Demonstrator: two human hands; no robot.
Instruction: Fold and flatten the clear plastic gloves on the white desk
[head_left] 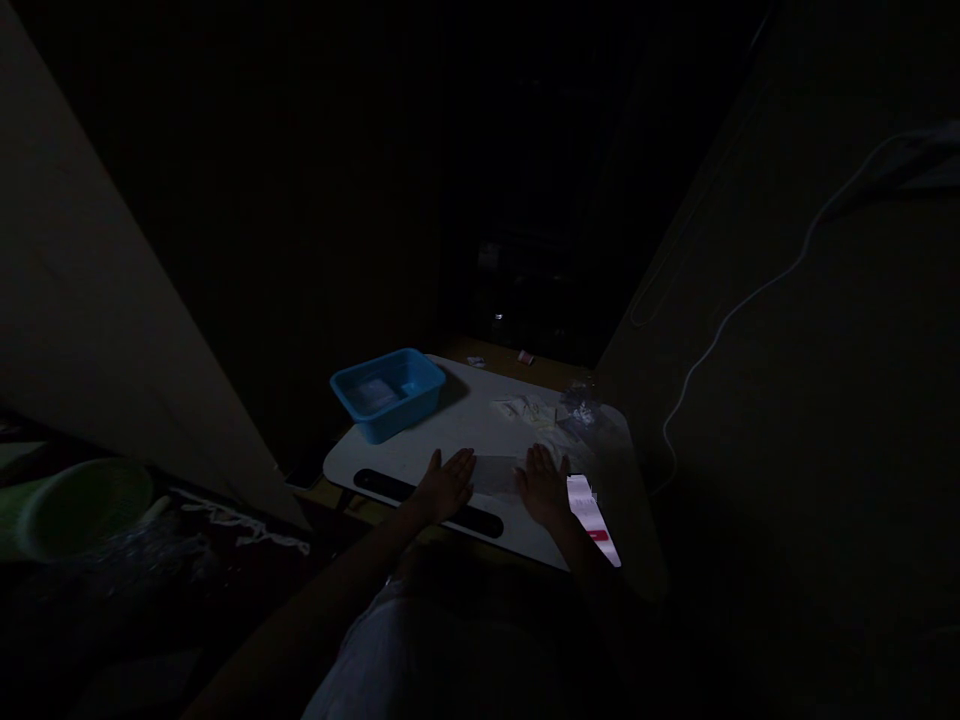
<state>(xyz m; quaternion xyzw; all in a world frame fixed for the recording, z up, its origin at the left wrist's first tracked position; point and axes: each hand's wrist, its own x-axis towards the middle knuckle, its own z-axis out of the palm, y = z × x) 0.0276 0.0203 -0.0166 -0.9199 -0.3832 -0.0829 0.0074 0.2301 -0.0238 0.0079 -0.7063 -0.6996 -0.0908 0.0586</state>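
Observation:
A flat, clear plastic piece [495, 474], perhaps a small bag, lies on the white tabletop [450, 425] between my hands. My left hand [448, 484] rests at its left end, palm down with the fingers stretched out. At the right end my right hand [543, 485] lies flat too, fingers spread. Both seem to touch the plastic's ends; neither is closed around anything. Just right of my right hand is a phone [592, 520] with its screen lit. The scene is very dark, so fine detail is lost.
A blue basket [390, 395] stands at the table's back left. Crumpled pale wrappers [529, 410] and a clear bag with small white bits [582, 410] lie at the back right. A dark slot [480, 521] runs along the front edge. A white cable [720, 325] hangs on the right.

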